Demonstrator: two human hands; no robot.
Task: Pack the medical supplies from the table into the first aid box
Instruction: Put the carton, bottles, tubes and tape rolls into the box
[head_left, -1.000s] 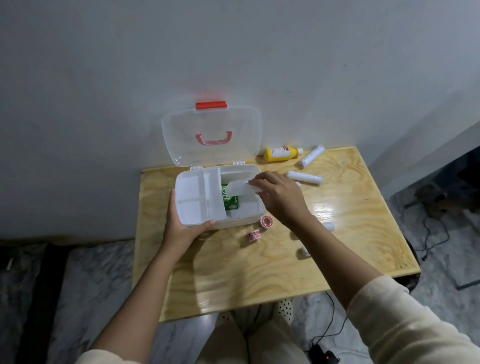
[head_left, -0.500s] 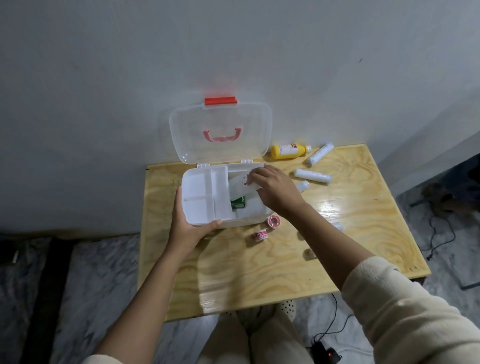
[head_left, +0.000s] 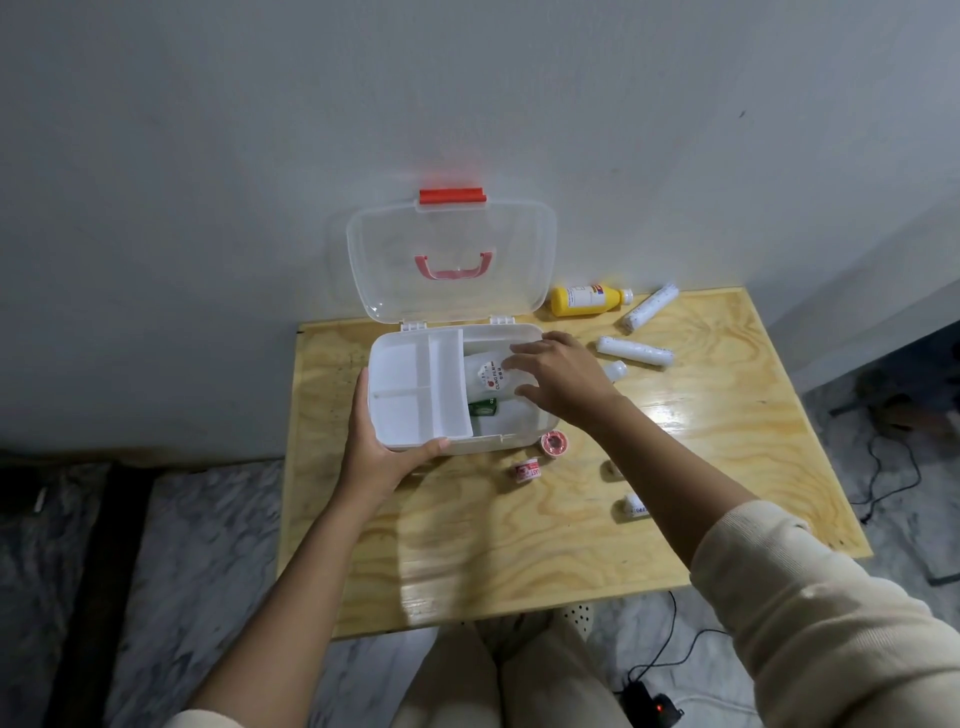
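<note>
The white first aid box (head_left: 493, 441) stands open on the wooden table (head_left: 519, 545), its clear lid (head_left: 452, 249) leaning on the wall. My left hand (head_left: 379, 457) grips the box's front left corner. My right hand (head_left: 561, 379) hovers over the right compartment with its fingers spread, just beside a white labelled packet (head_left: 485, 371) lying inside. A green packet (head_left: 483, 409) lies under the divider tray (head_left: 410, 374). On the table lie a yellow bottle (head_left: 584, 300), two white rolls (head_left: 652, 309) (head_left: 636, 352), a small white bottle (head_left: 617, 370) and two tape rolls (head_left: 554, 442) (head_left: 527, 470).
Two small items (head_left: 612, 470) (head_left: 635, 506) lie partly hidden under my right forearm. The table backs onto a grey wall. Cables and a black device (head_left: 652, 706) lie on the marble floor to the right.
My right hand carried the white packet into the box's right compartment and has let it go, fingers now spread. My left hand stays on the box corner.
</note>
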